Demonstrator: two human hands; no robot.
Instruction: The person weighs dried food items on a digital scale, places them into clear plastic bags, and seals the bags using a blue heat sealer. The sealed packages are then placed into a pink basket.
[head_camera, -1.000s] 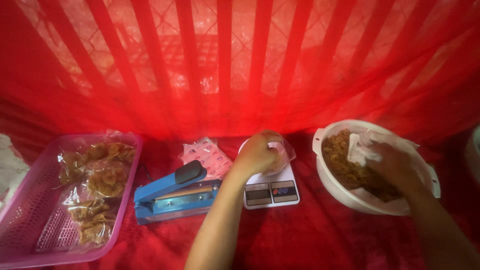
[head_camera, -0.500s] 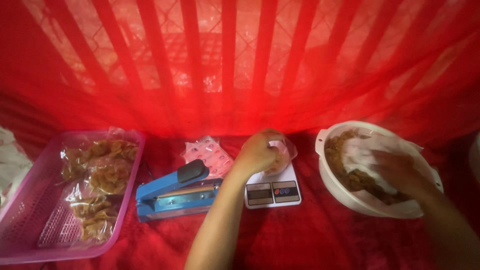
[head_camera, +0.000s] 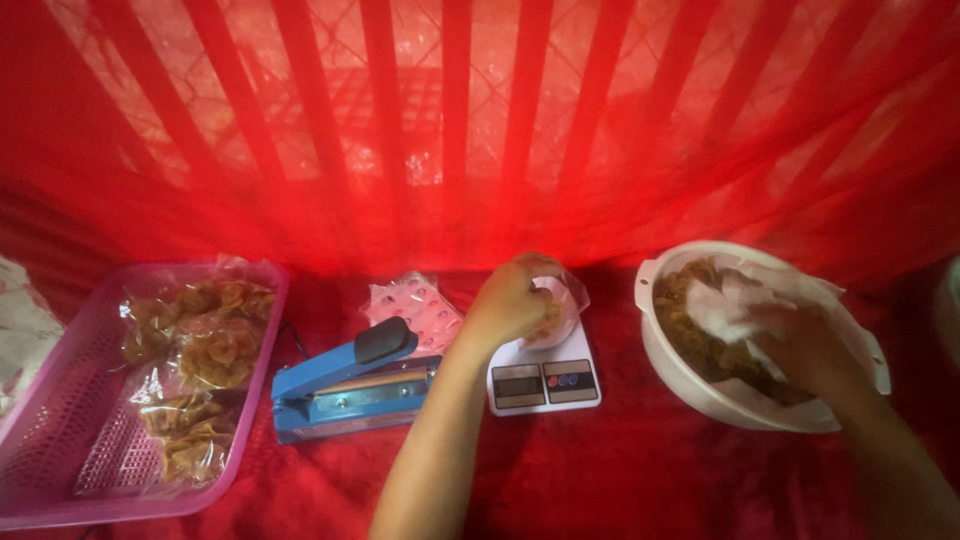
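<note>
While the left hand (head_camera: 512, 300) steadies a small clear bag (head_camera: 556, 308) on the white kitchen scale (head_camera: 545, 372), its fingers closed around the bag's mouth, the right hand (head_camera: 800, 345) reaches into the white bowl (head_camera: 700, 390) of brown fried snacks (head_camera: 690, 325), fingers curled among them; whether they grip any I cannot tell. The bag already holds a few pieces but looks only partly filled. Sealed packs (head_camera: 200, 350) lie in the pink basket (head_camera: 60, 420) at the left, so some are done. The blue heat sealer (head_camera: 350, 385) rests unused beside the scale, and much remains in the bowl.
</note>
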